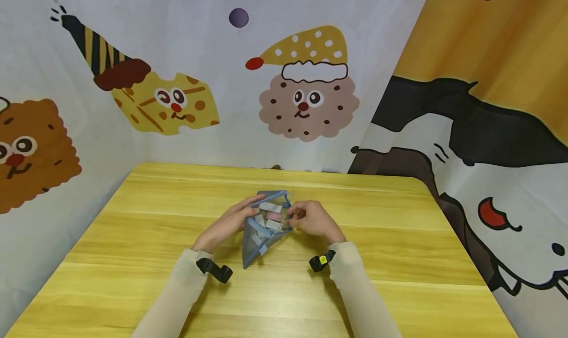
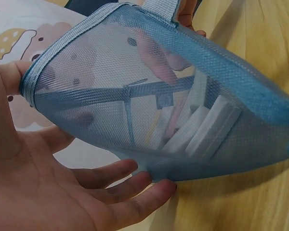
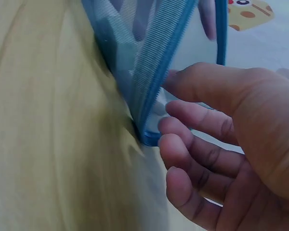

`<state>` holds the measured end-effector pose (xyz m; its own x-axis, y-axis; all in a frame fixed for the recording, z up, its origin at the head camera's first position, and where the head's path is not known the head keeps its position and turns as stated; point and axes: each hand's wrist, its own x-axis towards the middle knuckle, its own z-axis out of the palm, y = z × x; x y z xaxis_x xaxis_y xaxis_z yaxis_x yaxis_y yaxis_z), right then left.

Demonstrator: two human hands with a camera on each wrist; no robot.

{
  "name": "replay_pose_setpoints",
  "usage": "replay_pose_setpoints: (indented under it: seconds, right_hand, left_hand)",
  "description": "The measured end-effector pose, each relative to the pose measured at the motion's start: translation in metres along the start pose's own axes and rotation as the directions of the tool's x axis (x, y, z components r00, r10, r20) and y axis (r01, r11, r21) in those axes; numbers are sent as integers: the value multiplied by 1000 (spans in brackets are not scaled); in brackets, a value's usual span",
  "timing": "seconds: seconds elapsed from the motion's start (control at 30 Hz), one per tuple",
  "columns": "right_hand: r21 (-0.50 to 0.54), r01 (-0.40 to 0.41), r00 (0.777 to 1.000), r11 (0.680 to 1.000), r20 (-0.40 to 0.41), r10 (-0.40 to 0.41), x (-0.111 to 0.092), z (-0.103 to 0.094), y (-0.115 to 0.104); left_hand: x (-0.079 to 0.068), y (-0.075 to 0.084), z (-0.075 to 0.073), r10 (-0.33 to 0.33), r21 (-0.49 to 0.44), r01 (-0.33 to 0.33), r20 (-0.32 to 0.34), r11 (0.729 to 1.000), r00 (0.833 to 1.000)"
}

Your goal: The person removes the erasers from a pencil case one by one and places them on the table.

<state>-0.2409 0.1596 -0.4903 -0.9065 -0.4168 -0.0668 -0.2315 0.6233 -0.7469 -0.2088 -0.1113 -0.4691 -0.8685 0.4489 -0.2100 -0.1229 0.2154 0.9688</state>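
A blue mesh zip pouch (image 1: 250, 243) stands unzipped above the table, its opening toward me. Inside lie several small white blocks (image 2: 213, 126) and a pink one (image 1: 273, 215). My left hand (image 1: 228, 224) holds the pouch by its left side, thumb at the rim and the other fingers spread beneath the mesh in the left wrist view. At the right side of the opening is my right hand (image 1: 314, 220), its fingers loosely bent with nothing visible between them. Its thumb tip overlaps the zipper edge (image 3: 156, 91) in the right wrist view.
The wood-grain table (image 1: 399, 219) spreads around the pouch. A cloth with cartoon prints (image 1: 222, 145) hangs behind it and along the sides. Each wrist wears a black camera band (image 1: 214, 270), over pale sleeves.
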Motion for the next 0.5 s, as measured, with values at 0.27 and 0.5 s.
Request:
replay_pose_setpoints:
  seconds: [0.27, 0.5]
  right_hand:
    - [-31, 26, 999, 999, 41, -25, 2, 9, -5]
    - [-57, 13, 998, 998, 66, -9, 2, 13, -6]
  left_hand:
    - [-2, -2, -1, 14, 24, -14, 3, 1000, 1000]
    - [-2, -2, 0, 24, 58, -26, 38, 998, 999]
